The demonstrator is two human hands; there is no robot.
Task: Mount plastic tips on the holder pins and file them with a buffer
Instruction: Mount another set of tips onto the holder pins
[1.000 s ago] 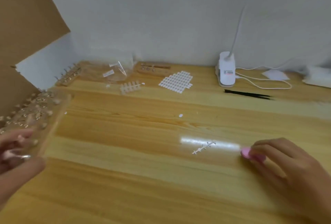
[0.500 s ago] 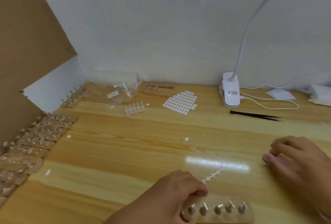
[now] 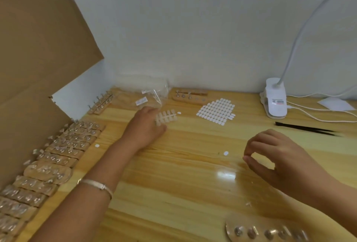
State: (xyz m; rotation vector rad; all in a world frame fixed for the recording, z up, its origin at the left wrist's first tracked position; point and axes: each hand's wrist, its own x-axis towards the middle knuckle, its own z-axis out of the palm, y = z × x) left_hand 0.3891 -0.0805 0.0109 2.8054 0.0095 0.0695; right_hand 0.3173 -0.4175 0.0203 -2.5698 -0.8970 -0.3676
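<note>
Fingers [image 3: 154, 111] of left hand [image 3: 146, 125] curled at 11 o'clock round left end of strip [image 3: 167, 117], thumb underneath, pinching it. Strip milky and translucent: small oval tips in two rows branching off a thin spine, lying crosswise on table [image 3: 173, 183], free end toward 3 o'clock, one white dot [image 3: 179, 112] just beside that end. Silver bracelet [image 3: 96, 184] on left wrist. Right hand [image 3: 280, 156] raised at 3 o'clock, fingers curled, thumb and forefinger tips almost meeting in a ring; cannot tell whether anything small sits between them. Holder [image 3: 231, 226] at 5 o'clock by near edge, blurred, partly under right forearm, with a row of metal pins [image 3: 238, 231] standing on it. Filled holders [image 3: 58, 156] packed in a line along left edge from 7 to 10 o'clock, hard against cardboard [image 3: 38, 48]. Against back wall at 12 o'clock, clear bag [image 3: 154, 96] just behind left hand and back holder [image 3: 189, 95] beside it. Sticker sheet [image 3: 216, 111] at 1 o'clock, lamp [image 3: 274, 102] at 2 o'clock with cables trailing right, black tweezers [image 3: 305, 127] just in front. Open wood between both forearms from centre to 6 o'clock, marked only by lamp glare and two loose white dots.
</note>
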